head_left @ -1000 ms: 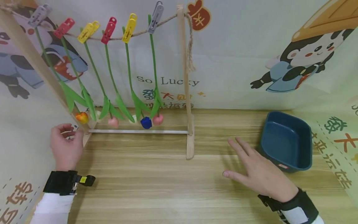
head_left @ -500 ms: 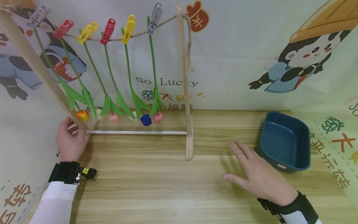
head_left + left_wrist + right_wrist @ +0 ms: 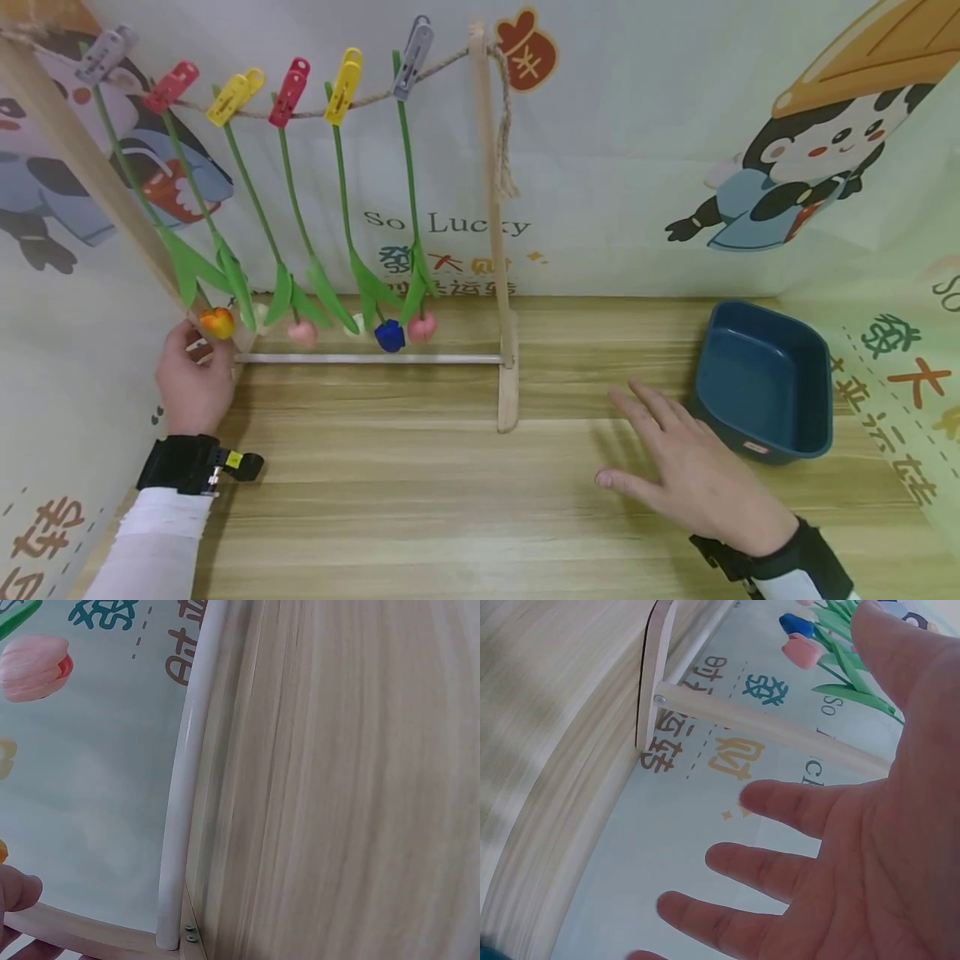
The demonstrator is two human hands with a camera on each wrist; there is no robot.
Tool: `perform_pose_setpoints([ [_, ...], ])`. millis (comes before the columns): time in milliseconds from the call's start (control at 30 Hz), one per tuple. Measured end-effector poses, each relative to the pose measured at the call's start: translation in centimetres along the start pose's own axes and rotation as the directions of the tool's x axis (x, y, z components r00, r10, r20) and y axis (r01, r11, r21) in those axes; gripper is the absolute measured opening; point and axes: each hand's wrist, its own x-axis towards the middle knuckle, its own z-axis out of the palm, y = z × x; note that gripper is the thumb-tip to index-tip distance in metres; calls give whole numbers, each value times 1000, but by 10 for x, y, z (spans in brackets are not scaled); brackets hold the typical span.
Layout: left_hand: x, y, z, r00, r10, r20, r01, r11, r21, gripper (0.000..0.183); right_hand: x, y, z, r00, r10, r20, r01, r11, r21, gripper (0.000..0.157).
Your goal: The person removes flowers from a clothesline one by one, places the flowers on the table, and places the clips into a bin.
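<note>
Left hand (image 3: 195,383) is gripping the left post (image 3: 92,167) of the wooden rack (image 3: 490,167) at ten o'clock, probably needing slow, even pressure so the tulips (image 3: 389,336), pointing to six, aren't swinging; crossbar (image 3: 367,359), the long axis, is running nine-to-three; right hand (image 3: 697,475), at four, is holding nothing, fingers wide

Six clips (image 3: 347,87) (two grey, two red, two yellow), six flowers (image 3: 390,336), two hands (image 3: 693,475), one rack (image 3: 371,359) left, one bin (image 3: 765,379) right.

The frame (image 3: 495,208) is smooth wood, the rope (image 3: 311,113) rough, the clothespins (image 3: 289,93) plastic
</note>
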Motion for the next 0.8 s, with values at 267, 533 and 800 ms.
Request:
perform_pose_setpoints([
  [267,-1,-1,1,1000,2,-8,-2,1000,22,50,1,0,-1,1000,8,-14,-9,998,-70,83],
  [533,-6,1,4,999,45,-14,-45,998,42,45,-2,1,1,1000,9,-18,-10,997,-73,83],
  [800,-15,10,7,996,85,-3,-85,996,34,41,-4,0,2,1000,-2,-22,1,997,-75,83],
])
